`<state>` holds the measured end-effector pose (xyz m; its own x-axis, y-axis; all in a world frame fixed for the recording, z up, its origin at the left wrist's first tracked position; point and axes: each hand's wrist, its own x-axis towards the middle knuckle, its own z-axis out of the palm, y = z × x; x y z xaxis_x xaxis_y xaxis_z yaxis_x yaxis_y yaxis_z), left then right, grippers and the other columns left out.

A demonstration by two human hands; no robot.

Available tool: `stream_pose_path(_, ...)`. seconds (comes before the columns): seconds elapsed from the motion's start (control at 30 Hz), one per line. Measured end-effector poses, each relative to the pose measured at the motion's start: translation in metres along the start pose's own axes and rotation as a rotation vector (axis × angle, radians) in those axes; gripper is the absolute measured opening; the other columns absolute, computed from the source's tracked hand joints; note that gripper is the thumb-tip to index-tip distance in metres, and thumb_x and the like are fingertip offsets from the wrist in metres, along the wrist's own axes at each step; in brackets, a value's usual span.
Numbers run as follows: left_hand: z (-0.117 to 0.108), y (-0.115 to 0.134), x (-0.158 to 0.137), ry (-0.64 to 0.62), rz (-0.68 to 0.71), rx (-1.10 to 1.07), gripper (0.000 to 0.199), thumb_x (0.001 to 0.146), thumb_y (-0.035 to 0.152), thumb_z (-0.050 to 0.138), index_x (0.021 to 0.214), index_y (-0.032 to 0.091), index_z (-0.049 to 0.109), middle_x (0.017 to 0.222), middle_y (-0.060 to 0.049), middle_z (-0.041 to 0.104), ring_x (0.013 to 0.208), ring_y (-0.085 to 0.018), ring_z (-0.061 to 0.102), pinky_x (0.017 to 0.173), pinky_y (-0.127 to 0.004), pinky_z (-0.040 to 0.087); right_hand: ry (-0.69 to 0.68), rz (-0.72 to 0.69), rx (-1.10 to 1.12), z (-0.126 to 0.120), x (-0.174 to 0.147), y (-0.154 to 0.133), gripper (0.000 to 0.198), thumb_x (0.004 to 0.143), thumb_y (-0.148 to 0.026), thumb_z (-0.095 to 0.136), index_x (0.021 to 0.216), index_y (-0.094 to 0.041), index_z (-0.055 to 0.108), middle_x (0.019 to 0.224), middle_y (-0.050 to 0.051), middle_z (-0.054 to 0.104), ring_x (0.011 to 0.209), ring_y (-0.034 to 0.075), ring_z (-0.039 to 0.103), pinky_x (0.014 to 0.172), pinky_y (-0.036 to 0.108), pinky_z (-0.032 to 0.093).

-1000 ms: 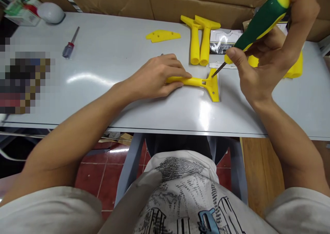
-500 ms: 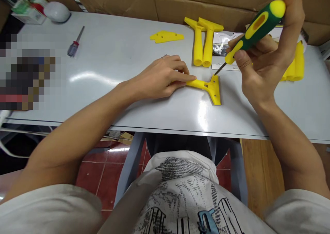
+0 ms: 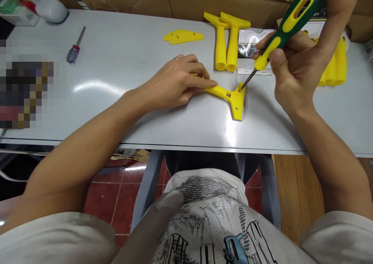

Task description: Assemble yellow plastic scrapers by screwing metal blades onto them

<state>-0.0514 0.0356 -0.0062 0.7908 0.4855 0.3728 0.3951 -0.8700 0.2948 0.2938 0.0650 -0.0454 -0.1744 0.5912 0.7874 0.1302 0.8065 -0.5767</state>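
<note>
A yellow plastic scraper [image 3: 237,101] lies on the white table, its wide head to the right. My left hand [image 3: 183,79] is closed around the scraper's handle and presses it to the tabletop. Two small screws show in the head. In my right hand [image 3: 303,62] is a green and yellow screwdriver [image 3: 287,29], tilted, with one finger up at the butt of its handle. Its tip meets the upper screw in the scraper's head. Beyond my left hand rests a flat yellow plate [image 3: 183,36] with holes.
Two yellow scraper handles [image 3: 226,42] lie at the back beside a plastic packet [image 3: 247,48]. More yellow handles [image 3: 335,68] are behind my right hand. A small clear-handled screwdriver [image 3: 74,50] and a white rounded object [image 3: 51,10] are at left. Cardboard [image 3: 131,2] lines the back.
The screwdriver's tip has moved from the edge of the scraper's head onto the upper screw. My left hand keeps its hold. The whole view has shifted slightly.
</note>
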Motion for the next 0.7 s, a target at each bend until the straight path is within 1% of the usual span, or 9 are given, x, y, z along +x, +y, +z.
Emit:
stream_pose_path(0.13,0.0,-0.001,0.0,-0.007,0.011,0.012,0.043,0.114,0.027,0.06,0.143,0.049,0.083,0.124,-0.008,0.083,0.115,-0.033,0.074,0.097,-0.053,0.058,0.045,-0.028,-0.058,0.006,0.0,-0.007,0.093,0.1,-0.08,0.074,0.177,-0.07,0.021,0.189,-0.017,0.038,0.166,0.039,0.049,0.081,0.012,0.066)
stream_pose_path(0.2,0.002,-0.002,-0.001,-0.002,0.019,0.021,0.044,0.114,0.026,0.059,0.143,0.048,0.083,0.124,-0.008,0.083,0.115,-0.033,0.074,0.097,-0.053,0.058,0.081,-0.035,-0.088,0.007,0.0,-0.014,0.092,0.099,-0.084,0.072,0.177,-0.069,0.026,0.192,-0.017,0.031,0.166,0.041,0.048,0.079,0.012,0.065)
stream_pose_path(0.27,0.003,-0.003,-0.001,0.016,0.025,0.027,0.045,0.114,0.025,0.058,0.144,0.048,0.083,0.123,-0.008,0.083,0.115,-0.033,0.074,0.097,-0.053,0.058,0.096,-0.055,-0.12,0.008,0.003,-0.023,0.083,0.1,-0.082,0.072,0.173,-0.07,0.034,0.194,-0.02,0.023,0.164,0.041,0.054,0.076,0.014,0.066)
stream_pose_path(0.33,0.003,-0.003,-0.001,0.025,0.032,0.028,0.046,0.113,0.024,0.058,0.143,0.048,0.083,0.123,-0.007,0.083,0.115,-0.033,0.073,0.097,-0.053,0.059,0.07,-0.098,-0.129,0.008,0.008,-0.029,0.071,0.104,-0.071,0.075,0.167,-0.071,0.043,0.192,-0.022,0.023,0.153,0.038,0.069,0.079,0.021,0.069)
stream_pose_path(0.4,0.002,-0.004,-0.001,0.02,0.034,0.022,0.044,0.113,0.024,0.06,0.142,0.047,0.083,0.123,-0.008,0.083,0.114,-0.033,0.074,0.096,-0.053,0.059,0.038,-0.159,-0.092,0.009,0.013,-0.027,0.066,0.105,-0.062,0.078,0.163,-0.07,0.047,0.188,-0.021,0.029,0.133,0.03,0.082,0.082,0.028,0.071)
stream_pose_path(0.5,0.001,-0.005,0.0,0.018,0.031,0.006,0.041,0.112,0.024,0.063,0.14,0.045,0.084,0.123,-0.008,0.083,0.112,-0.033,0.074,0.096,-0.054,0.06,-0.007,-0.228,-0.011,0.007,0.019,-0.014,0.069,0.102,-0.062,0.08,0.161,-0.068,0.045,0.182,-0.019,0.036,0.114,0.021,0.087,0.081,0.034,0.071)
stream_pose_path(0.57,0.001,-0.006,0.0,0.017,0.038,0.01,0.041,0.112,0.023,0.062,0.141,0.044,0.084,0.124,-0.009,0.083,0.113,-0.033,0.074,0.097,-0.055,0.06,-0.073,-0.19,0.011,0.003,0.02,-0.011,0.075,0.101,-0.066,0.081,0.164,-0.068,0.039,0.175,-0.018,0.047,0.117,0.02,0.086,0.083,0.036,0.072)
stream_pose_path(0.63,0.002,-0.006,0.0,0.024,0.045,0.022,0.042,0.112,0.023,0.062,0.143,0.043,0.083,0.125,-0.009,0.083,0.114,-0.033,0.073,0.099,-0.057,0.061,-0.156,-0.067,0.042,-0.001,0.02,-0.02,0.085,0.1,-0.069,0.083,0.168,-0.066,0.032,0.166,-0.016,0.059,0.127,0.021,0.082,0.094,0.041,0.074)
stream_pose_path(0.7,0.004,-0.006,-0.001,0.038,0.044,0.027,0.043,0.112,0.023,0.062,0.144,0.044,0.082,0.126,-0.009,0.083,0.116,-0.034,0.073,0.1,-0.059,0.061,-0.205,0.069,0.102,-0.002,0.021,-0.038,0.091,0.098,-0.072,0.084,0.172,-0.061,0.031,0.156,-0.013,0.069,0.134,0.022,0.08,0.106,0.047,0.073)
